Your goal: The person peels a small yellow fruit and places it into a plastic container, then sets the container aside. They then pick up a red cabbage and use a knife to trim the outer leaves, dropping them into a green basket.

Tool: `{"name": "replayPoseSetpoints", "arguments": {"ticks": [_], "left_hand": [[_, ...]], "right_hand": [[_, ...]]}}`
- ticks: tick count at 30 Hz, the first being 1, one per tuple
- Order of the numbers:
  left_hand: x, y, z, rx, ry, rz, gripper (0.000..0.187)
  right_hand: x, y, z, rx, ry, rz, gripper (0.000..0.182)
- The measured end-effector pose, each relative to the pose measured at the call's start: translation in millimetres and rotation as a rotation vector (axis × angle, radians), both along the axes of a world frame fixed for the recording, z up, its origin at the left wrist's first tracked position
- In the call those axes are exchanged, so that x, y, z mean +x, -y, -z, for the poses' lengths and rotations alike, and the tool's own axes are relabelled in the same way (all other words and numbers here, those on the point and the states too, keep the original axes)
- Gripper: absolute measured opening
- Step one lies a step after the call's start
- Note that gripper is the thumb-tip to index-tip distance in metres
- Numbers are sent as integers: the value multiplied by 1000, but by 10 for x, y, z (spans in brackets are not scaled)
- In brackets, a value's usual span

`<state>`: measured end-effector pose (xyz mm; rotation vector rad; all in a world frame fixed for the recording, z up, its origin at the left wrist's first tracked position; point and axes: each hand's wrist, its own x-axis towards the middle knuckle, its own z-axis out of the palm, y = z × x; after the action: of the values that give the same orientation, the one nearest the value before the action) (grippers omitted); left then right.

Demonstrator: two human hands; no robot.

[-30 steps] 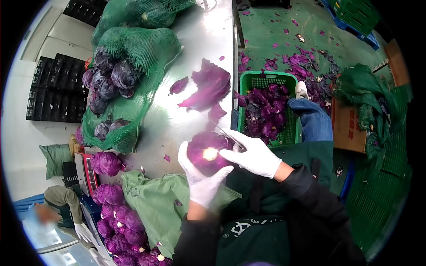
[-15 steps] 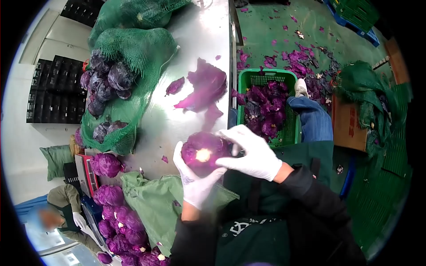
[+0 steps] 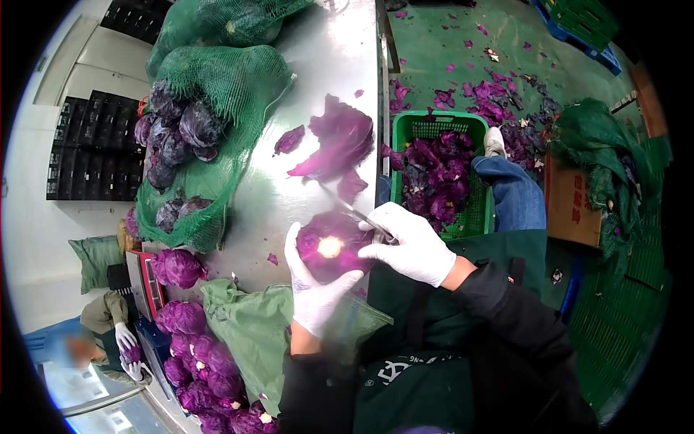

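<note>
My left hand (image 3: 316,293), in a white glove, cups the near left side of a purple cabbage (image 3: 312,239) whose pale cut stem faces up. On the right, my gloved right hand (image 3: 410,246) is closed round a knife (image 3: 354,211), its thin blade pointing up and left over the cabbage's far edge. The right thumb lies close to the cabbage. Loose purple leaves (image 3: 340,141) rest on the metal table (image 3: 289,210) beyond it.
Cabbages in a green net bag (image 3: 217,79) are at the left; more cabbages (image 3: 206,362) lie beside a green sack (image 3: 249,325). A green crate (image 3: 477,210) of leaves stands right of the table. A co-worker's gloved hands (image 3: 129,354) hold a cabbage at lower left.
The knife blade now shows above the cabbage, and my right hand has tilted and shifted slightly. The co-worker's two hands have come together round a cabbage.
</note>
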<state>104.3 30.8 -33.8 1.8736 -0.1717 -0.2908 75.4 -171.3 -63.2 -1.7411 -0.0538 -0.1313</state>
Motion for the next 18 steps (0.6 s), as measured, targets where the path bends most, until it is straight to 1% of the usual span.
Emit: {"name": "replayPoseSetpoints", "arguments": {"ticks": [2,5,8,9,12,13,15,16,17,18], "left_hand": [[12,-18,-5,21,7,1,116],[28,-44,10,54,25,2,114],[23,-63,11,93,49,24,111],[26,-68,7,107,59,37,110],[68,-67,30,-124,-55,-73,104],[71,-36,-31,-280,-166,-120,96],[109,-137,35,-309,-191,-142,93],[103,-163,48,-307,-195,-145,92],[100,-181,52,-304,-199,-144,92],[111,-181,57,-302,-201,-140,91]], "right_hand": [[-1,-34,-32,-8,6,40,31],[-3,-44,-93,-157,89,66,27],[19,-17,-19,-234,165,37,24],[11,-27,-22,-201,175,51,23],[-73,-2,-138,-78,168,91,18],[-90,68,-188,-111,150,103,17],[-97,249,-212,-174,118,126,15],[-62,311,-94,-92,-30,269,11],[-18,445,64,-269,-65,383,14],[5,449,61,-206,-116,451,19]]}}
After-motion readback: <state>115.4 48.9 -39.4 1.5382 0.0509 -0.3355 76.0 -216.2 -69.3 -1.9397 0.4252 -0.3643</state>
